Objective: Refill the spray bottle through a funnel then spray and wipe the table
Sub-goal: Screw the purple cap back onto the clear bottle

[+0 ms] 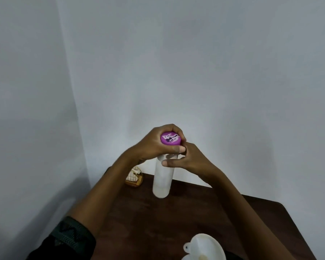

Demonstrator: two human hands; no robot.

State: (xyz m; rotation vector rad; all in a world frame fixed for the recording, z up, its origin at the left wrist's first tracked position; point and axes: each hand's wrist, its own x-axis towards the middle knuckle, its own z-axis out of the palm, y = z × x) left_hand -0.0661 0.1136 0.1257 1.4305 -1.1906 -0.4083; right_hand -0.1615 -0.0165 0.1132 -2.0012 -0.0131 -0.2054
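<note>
Purple cap (170, 140) wrapped in the left hand (152, 147), translucent bottle (162, 182) gripped by the right hand (189, 160): best twist steadily, bottle upright.

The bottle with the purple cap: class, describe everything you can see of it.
The bottle is a tall, slim cylinder of cloudy white plastic-looking material, slightly blurred, topped by a flat purple cap with a pale and dark print. It is held roughly upright over the dark brown table; whether its base touches the wood is unclear. The left hand curls round the cap; the right hand grips the body just below.
</note>
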